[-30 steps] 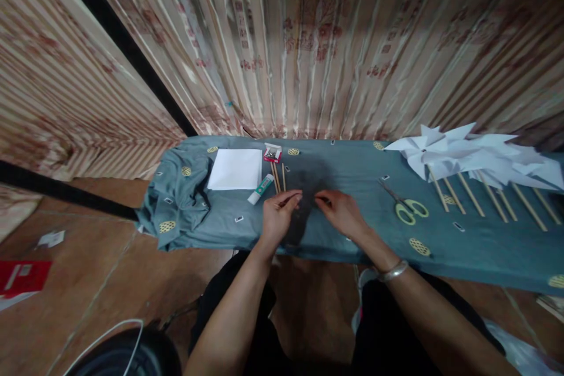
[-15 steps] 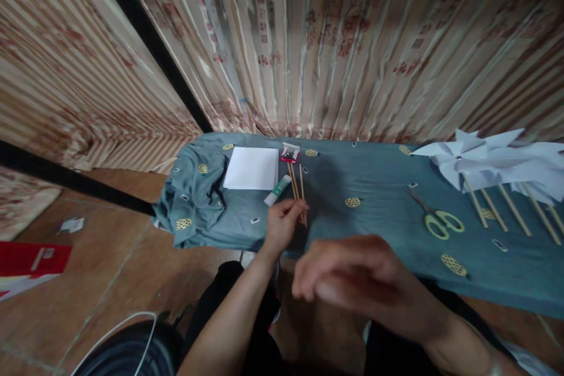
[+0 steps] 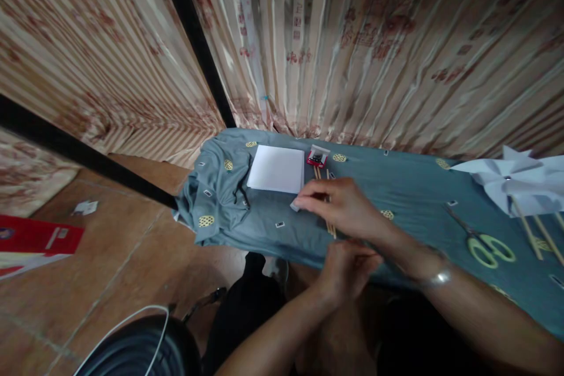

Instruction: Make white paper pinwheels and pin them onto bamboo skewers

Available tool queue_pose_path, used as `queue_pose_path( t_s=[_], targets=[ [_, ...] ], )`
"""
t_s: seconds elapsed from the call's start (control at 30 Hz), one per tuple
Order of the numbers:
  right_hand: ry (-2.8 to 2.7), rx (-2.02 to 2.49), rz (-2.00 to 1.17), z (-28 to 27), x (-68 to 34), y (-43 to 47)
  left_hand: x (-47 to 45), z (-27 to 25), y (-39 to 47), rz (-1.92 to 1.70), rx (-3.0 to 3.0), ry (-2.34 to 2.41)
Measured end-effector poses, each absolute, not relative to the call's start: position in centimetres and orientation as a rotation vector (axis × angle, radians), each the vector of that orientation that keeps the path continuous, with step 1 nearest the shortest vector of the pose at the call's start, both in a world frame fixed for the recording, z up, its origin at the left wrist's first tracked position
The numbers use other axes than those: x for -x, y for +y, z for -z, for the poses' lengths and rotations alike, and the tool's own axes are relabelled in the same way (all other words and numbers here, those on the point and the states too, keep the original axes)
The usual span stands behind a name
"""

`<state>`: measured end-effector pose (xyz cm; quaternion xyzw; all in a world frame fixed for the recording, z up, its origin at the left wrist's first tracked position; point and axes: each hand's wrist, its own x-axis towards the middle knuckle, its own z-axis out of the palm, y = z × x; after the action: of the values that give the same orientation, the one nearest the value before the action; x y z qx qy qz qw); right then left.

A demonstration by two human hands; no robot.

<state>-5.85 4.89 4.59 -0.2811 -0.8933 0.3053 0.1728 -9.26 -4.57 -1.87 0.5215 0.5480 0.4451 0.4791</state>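
My right hand (image 3: 341,205) reaches across the cloth, its thumb and fingers closed around a glue stick. Only the glue stick's pale end (image 3: 295,204) shows; my fingers cover the rest. Under that hand lie thin wooden sticks (image 3: 330,228), partly hidden. My left hand (image 3: 350,267) is at the near edge of the cloth, below my right wrist. Its fingers are bent toward the right and blurred, and I cannot see whether anything is in them. A stack of white paper (image 3: 277,168) lies just beyond the glue stick.
A small open red box (image 3: 317,157) of tiny dark pieces sits beside the paper. Green-handled scissors (image 3: 482,244) and white paper pinwheels (image 3: 506,179) on sticks lie to the right on the blue-green cloth (image 3: 247,229). A black stool (image 3: 141,346) stands at lower left.
My left hand has left the sticks and moved right and toward me. My right hand has moved forward onto the glue stick. The view has shifted left.
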Motion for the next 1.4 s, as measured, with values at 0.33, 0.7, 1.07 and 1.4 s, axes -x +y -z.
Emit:
queue_pose_path(
  t_s=[0.33, 0.7, 1.07, 1.4],
  targets=[
    [-3.173, 0.739, -0.084, -1.2, 12.9, 12.3, 9.0, 1.5, -5.5, -0.866, -1.479, 1.258],
    [-3.229, 0.683, -0.132, -2.7, 13.8, 13.1, 8.7, 0.6, -5.3, -0.845, -1.572, 1.239],
    [-3.031, 0.817, -0.450, -2.7, 13.4, 13.5, 8.7, 0.7, -5.2, -0.845, -1.580, 1.234],
    [-2.001, 0.954, -1.078, -3.2, 5.1, 11.1, 8.3, 0.5, -4.4, -0.957, -1.263, 1.271]
  ],
)
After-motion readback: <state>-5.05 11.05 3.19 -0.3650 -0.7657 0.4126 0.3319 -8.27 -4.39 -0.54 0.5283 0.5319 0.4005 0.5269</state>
